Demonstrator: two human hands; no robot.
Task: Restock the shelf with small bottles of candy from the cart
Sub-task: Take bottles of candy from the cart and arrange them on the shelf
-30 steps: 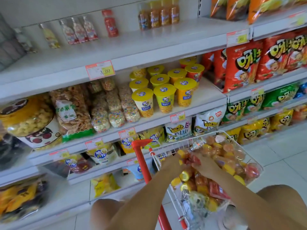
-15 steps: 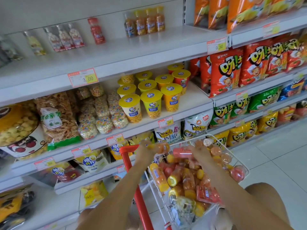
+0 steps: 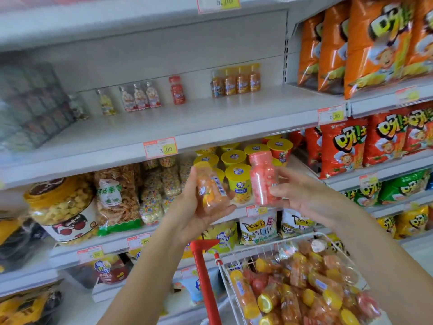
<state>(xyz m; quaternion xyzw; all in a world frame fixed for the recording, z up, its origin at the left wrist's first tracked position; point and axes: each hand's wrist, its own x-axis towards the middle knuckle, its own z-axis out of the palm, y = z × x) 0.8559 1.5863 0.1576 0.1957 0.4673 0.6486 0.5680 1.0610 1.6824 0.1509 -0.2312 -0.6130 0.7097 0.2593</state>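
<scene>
You've got one in each hand now. Your left hand has its fingers curled round the orange bottle, cradling it in the palm, and the bottle leans, cap toward 11 o'clock. Your right hand pinches the pink bottle between thumb and fingertips, and that one stands near upright, cap at 12 o'clock. Both are up in the air in front of the yellow cups, well above the cart at 5 o'clock, which is heaped with more bottles.

Here's the one that matters: the shelf you're filling lies at 12 o'clock from both hands, above and beyond them. Its front lip with the price tag sits just over the pink cap. The pink bottle is the higher of the two and already upright, so I'd call the right hand the nearer and readier one.

At the back stand a lone red bottle at 11 o'clock from your right hand and a row of amber bottles almost dead at 12 – with bare shelf in front of both. The orange bottle looks to need straightening before it can stand, so lift, reach over the lip and set each base down flat.
</scene>
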